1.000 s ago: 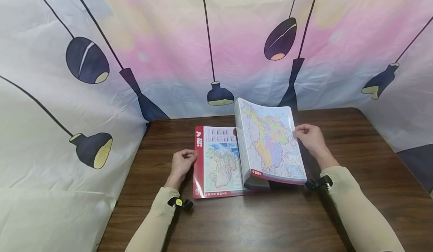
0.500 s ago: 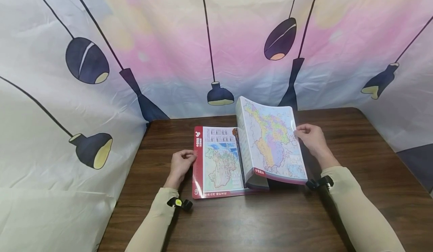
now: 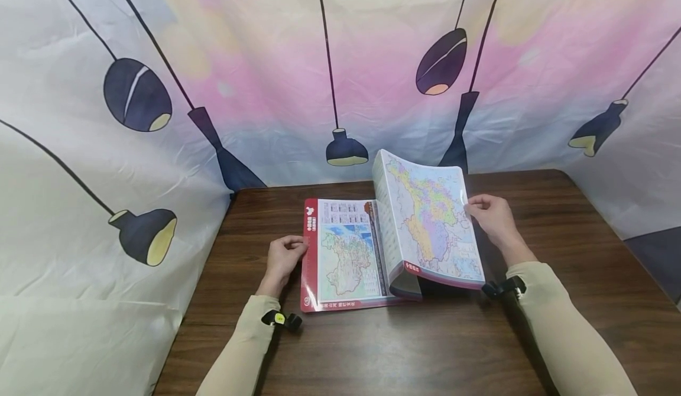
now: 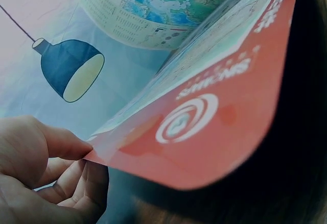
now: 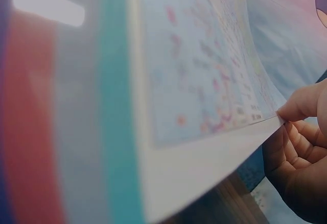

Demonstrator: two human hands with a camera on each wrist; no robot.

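An atlas [image 3: 372, 248] lies open on the dark wooden table [image 3: 436, 349], a little toward 11 o'clock of the table's middle, its spine running from 12 to 6. The left hand [image 3: 284, 257] sits at 9 o'clock of the book, fingers curled, pinching the red outer edge of the left cover [image 3: 310, 248]; the left wrist view shows thumb and fingers [image 4: 66, 147] clamped on that cover's rim, which is lifted slightly off the wood. The right hand [image 3: 489, 216] is at 3 o'clock of the book, pinching the free edge of a thick sheaf of map pages [image 3: 431, 224]. The right wrist view shows the fingertips [image 5: 301, 106] nipping the page edge. The sheaf stands arched and tilted, its top corner rising toward 12 o'clock and its lower red-trimmed edge curling down near the spine. The two hands are well apart, one on each outer edge of the book.

Bare wood lies open from 3 to 5 o'clock of the right hand and across the whole near strip at 6 o'clock, where the two sleeved forearms cross it. At 9 o'clock the table's left edge comes close to the left hand, with the lamp-printed cloth backdrop [image 3: 159, 118] hanging just beyond; the same cloth closes the far edge at 12 o'clock, near the raised pages.
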